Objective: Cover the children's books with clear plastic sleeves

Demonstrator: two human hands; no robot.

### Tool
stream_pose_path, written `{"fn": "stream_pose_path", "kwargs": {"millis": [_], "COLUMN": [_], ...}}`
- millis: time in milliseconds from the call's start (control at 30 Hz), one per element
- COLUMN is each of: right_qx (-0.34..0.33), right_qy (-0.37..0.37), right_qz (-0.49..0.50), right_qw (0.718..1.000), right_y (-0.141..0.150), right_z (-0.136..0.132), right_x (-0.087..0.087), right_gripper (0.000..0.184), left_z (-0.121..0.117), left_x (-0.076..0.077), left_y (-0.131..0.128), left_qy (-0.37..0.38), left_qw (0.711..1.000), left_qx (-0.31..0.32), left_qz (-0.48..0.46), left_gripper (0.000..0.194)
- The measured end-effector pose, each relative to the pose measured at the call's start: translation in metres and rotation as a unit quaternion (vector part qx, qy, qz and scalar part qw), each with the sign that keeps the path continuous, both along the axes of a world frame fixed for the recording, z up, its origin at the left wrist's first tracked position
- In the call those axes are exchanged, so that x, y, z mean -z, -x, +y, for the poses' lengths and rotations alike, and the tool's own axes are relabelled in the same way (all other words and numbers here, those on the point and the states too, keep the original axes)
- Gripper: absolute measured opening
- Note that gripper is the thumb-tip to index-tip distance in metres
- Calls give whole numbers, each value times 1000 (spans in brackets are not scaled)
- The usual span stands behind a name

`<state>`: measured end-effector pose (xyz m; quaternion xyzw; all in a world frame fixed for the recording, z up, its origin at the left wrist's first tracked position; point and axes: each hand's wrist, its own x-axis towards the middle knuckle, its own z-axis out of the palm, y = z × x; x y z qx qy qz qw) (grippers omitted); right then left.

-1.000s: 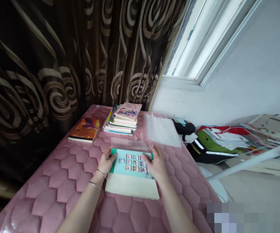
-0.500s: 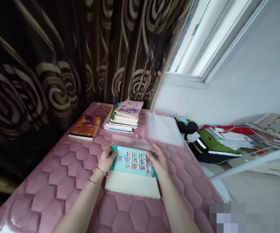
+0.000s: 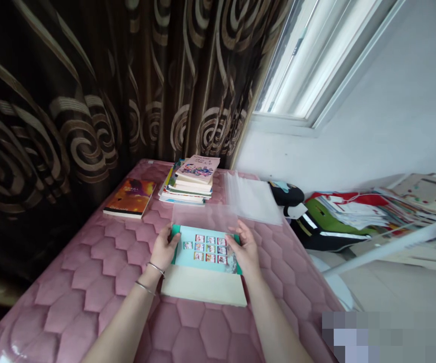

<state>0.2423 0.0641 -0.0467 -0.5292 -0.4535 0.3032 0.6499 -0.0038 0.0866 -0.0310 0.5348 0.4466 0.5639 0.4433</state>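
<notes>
A teal card (image 3: 206, 249) printed with a grid of small picture stamps lies on a cream board or book (image 3: 203, 287). My left hand (image 3: 164, 247) grips the card's left edge, and my right hand (image 3: 245, 247) grips its right edge, with the fingers over the card. A clear plastic sleeve (image 3: 204, 217) lies against the card's far edge. I cannot tell whether the card's far edge is inside the sleeve. Both of my forearms reach in from the bottom of the view, and a bangle and a thin bracelet circle my left wrist.
All this rests on a pink quilted mattress (image 3: 89, 287). At its far end are a stack of books (image 3: 197, 171), an orange book (image 3: 129, 197) and a pile of clear sleeves (image 3: 251, 199). A dark curtain (image 3: 51, 101) hangs left; a black bag (image 3: 288, 194) and papers (image 3: 354, 212) lie right.
My right hand has moved from lying across the card's right side to holding its right edge. The clear sleeve now shows taller beyond the card's far edge.
</notes>
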Motion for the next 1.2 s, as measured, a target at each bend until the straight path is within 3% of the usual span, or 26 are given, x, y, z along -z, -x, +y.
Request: {"fn": "stream_pose_path", "kwargs": {"millis": [800,1100,1200], "right_qx": [-34,-18,-39], "right_qy": [50,65,89], "right_qz": [86,102,89], "right_qw": [994,993,991], "right_y": [-1,0,-2], "right_z": [-6,-7,-14], "right_x": [-7,-13,-21], "right_gripper": [84,81,65], "left_z": [1,2,2], "left_x": [3,5,5], "left_y": [1,0,-1], "left_qy": [30,18,20], "left_qw": [999,1000,999], "left_qx": [-12,-6,-7], "left_qz": [-11,-17,-25], "left_gripper": [42,44,44]}}
